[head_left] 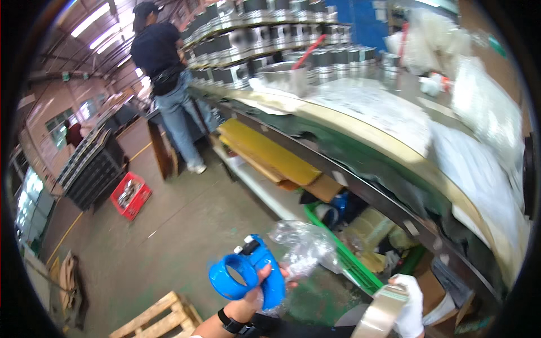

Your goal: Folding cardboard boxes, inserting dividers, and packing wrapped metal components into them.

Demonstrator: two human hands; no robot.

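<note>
My left hand (256, 290) fingers are clamped on the blue tape dispenser (245, 273) and clear bag (304, 248); my gloved right hand (408, 307) grips the tape roll (380, 312). Risk: the slack bag may slip free.

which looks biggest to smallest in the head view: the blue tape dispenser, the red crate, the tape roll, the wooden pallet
1. wooden pallet, partly cut off at the edge
2. blue tape dispenser, in the left hand
3. tape roll and red crate: alike; the crate is much farther away, so unsure

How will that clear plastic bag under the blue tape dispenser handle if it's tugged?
The bag looks thin and crumpled, so likely floppy and light. It hangs loose beside the dispenser in the left hand, so it may slip free. Its glossy film probably slides easily.
</note>
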